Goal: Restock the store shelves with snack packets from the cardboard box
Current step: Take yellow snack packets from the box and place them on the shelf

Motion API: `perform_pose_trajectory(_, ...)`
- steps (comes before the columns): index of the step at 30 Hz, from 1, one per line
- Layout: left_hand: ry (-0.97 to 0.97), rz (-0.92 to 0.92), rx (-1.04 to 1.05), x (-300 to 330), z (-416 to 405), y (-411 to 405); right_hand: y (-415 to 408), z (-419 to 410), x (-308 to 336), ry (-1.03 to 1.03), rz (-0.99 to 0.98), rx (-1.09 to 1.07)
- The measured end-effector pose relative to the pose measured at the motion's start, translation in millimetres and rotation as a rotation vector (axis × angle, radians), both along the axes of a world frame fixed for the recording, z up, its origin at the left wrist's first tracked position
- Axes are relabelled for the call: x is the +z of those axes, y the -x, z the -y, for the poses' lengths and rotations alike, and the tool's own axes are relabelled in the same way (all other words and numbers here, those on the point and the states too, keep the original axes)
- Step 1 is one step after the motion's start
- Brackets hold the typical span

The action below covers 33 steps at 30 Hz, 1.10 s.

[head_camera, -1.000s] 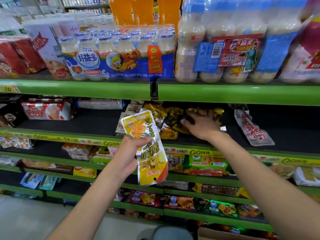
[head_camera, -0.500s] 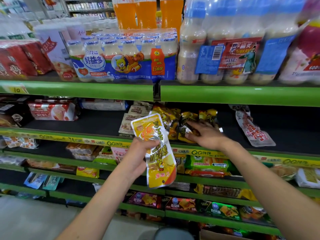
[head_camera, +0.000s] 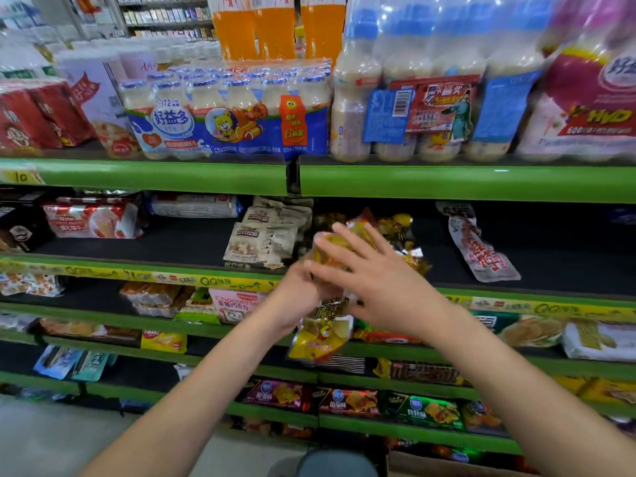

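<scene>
The left hand (head_camera: 303, 297) grips a yellow snack packet (head_camera: 321, 335) in front of the second shelf (head_camera: 137, 273), its lower end hanging below the hands. The right hand (head_camera: 375, 284) lies across the packet's upper part, fingers straight and spread. At 12 o'clock lies a heap of yellow packets (head_camera: 395, 232); at 10 o'clock, beige nut packs (head_camera: 261, 242); at 3 o'clock, a red-and-white packet (head_camera: 481, 249).

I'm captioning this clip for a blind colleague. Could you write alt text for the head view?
Both hands, the left hand and right hand, meet on a yellow snack packet before green store shelves stocked with snacks and bottled drinks.
</scene>
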<state>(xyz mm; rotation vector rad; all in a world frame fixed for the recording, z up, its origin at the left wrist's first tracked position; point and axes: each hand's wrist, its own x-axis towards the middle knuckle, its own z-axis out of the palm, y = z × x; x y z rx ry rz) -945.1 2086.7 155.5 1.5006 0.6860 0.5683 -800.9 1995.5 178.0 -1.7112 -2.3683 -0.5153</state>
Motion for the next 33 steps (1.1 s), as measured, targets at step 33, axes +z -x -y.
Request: perform_pose_trajectory(33,0.344,0.215,0.064,0.3,-1.4,12.3,-4.8,49.1,-35.3,-0.056,-0.241,-0.501)
